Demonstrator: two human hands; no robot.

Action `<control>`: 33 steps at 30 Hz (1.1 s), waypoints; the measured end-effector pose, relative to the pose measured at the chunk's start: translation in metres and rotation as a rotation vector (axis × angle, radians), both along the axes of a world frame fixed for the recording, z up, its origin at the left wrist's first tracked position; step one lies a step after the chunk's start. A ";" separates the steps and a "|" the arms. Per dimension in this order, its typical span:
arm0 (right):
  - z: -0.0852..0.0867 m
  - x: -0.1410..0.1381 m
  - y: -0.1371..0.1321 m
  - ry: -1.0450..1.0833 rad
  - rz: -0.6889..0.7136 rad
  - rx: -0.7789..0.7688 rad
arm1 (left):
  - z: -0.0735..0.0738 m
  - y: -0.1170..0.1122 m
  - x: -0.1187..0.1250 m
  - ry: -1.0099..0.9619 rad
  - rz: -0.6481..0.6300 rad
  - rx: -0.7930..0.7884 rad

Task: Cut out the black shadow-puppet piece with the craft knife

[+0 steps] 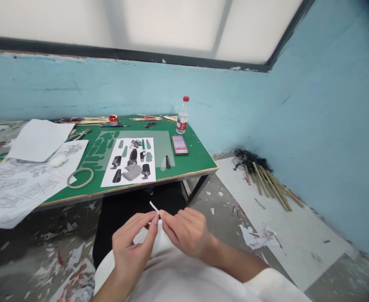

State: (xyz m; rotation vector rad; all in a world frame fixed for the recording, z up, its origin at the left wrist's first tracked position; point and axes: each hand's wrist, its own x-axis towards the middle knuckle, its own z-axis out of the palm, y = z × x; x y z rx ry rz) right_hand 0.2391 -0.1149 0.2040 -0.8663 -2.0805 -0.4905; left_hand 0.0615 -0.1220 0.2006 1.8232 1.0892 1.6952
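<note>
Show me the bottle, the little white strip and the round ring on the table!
Bottle (pixel 182 121): head view, on its label.
White strip (pixel 154 206): head view, middle of the part sticking out past the fingertips.
Ring (pixel 78 186): head view, on its near rim.

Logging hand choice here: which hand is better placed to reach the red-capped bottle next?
Likely the right hand: it sits nearer the bottle, while the left hand sits farther left. Both are at the white strip, so neither looks free.
</note>
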 end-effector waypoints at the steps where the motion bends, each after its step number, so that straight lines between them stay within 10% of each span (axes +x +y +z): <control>1: 0.001 0.000 0.000 -0.001 0.000 0.007 | 0.000 0.000 0.000 -0.001 -0.003 0.000; 10: 0.003 0.002 0.002 0.056 0.046 -0.030 | -0.005 0.005 -0.010 -0.082 -0.089 -0.306; 14: 0.004 0.002 0.002 0.385 0.166 -0.448 | -0.007 0.007 -0.015 -0.251 -0.173 -0.453; 19: 0.007 0.002 -0.001 0.532 0.237 -0.736 | -0.003 0.013 -0.020 -0.134 -0.225 -0.249; 26: 0.012 0.001 -0.001 0.560 0.301 -0.644 | -0.001 0.023 -0.034 0.004 -0.284 0.099; 33: 0.013 0.002 -0.004 0.417 0.235 -0.191 | 0.001 0.016 -0.042 0.150 -0.095 0.328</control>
